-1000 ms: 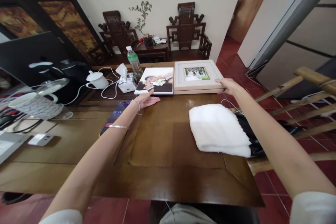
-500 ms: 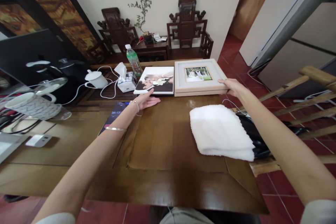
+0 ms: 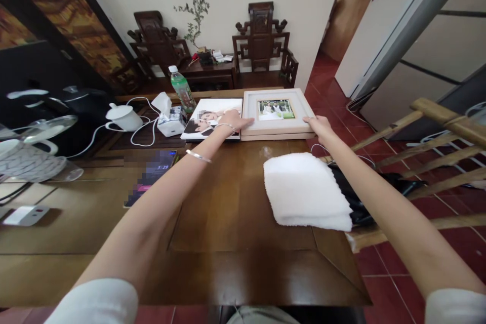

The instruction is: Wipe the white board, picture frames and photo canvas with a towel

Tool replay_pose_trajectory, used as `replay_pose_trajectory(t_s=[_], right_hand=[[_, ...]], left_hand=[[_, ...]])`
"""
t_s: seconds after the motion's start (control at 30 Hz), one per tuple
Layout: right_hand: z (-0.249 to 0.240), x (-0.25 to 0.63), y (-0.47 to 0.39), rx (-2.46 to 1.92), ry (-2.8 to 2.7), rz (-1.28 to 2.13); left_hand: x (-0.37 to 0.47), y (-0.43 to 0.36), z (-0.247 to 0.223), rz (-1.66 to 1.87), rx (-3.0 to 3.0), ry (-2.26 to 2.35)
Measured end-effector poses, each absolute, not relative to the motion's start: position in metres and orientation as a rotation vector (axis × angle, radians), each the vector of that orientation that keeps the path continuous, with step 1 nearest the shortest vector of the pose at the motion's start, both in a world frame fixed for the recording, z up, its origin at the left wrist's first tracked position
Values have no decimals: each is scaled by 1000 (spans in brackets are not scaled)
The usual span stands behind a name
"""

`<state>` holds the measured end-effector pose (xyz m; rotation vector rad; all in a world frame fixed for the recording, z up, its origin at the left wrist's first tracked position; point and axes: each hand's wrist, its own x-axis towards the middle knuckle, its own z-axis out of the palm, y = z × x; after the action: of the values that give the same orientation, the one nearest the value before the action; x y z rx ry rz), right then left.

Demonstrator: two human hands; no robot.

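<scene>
Two light wooden picture frames lie stacked at the far side of the table; the upper picture frame holds a small outdoor wedding photo. My right hand grips its near right corner, thumb on top and fingers at the side. At the near left corner is my left hand, thumb over the frame's edge and the other fingers mostly hidden. Left of the frames, a white-edged photo panel with a couple's picture lies partly beneath my left hand and wrist. A folded white towel rests nearer to me.
Left of the panel stand a green-labelled bottle, a tissue box and a white lidded cup with a cable about it. A phone lies by my left forearm. A wooden chair stands beside the table at right.
My left hand has moved right and away from me, from the photo panel's near edge to the frame's left corner. My right hand stays on the frame's right corner. The view has shifted slightly.
</scene>
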<state>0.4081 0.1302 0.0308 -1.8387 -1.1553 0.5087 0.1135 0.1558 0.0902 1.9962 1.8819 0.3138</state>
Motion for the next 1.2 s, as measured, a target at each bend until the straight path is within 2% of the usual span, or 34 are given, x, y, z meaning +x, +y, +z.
replay_pose_trajectory(t_s=[0.23, 0.43, 0.63, 0.73, 0.83, 0.9, 1.07, 1.2], right_hand=[[48, 404, 128, -1962, -1116, 492], [79, 410, 106, -1857, -1128, 388], [120, 395, 43, -1627, -1040, 453], [130, 383, -1, -1365, -1095, 588], [121, 373, -57, -1085, -1230, 614], [104, 363, -99, -1061, -1334, 334], [50, 324, -158, -1188, -2191, -60], [30, 298, -141, -1473, -2306, -266]], left_hand=[[136, 160, 88, 114, 2271, 2062], [125, 154, 106, 723, 1973, 1840], [105, 100, 133, 981, 1298, 1116], [96, 48, 142, 1116, 1062, 963], [77, -5, 150, 1241, 850, 990], [59, -36, 156, 1270, 748, 1019], [15, -88, 166, 1358, 585, 1173], [-4, -113, 161, 1376, 444, 1321]])
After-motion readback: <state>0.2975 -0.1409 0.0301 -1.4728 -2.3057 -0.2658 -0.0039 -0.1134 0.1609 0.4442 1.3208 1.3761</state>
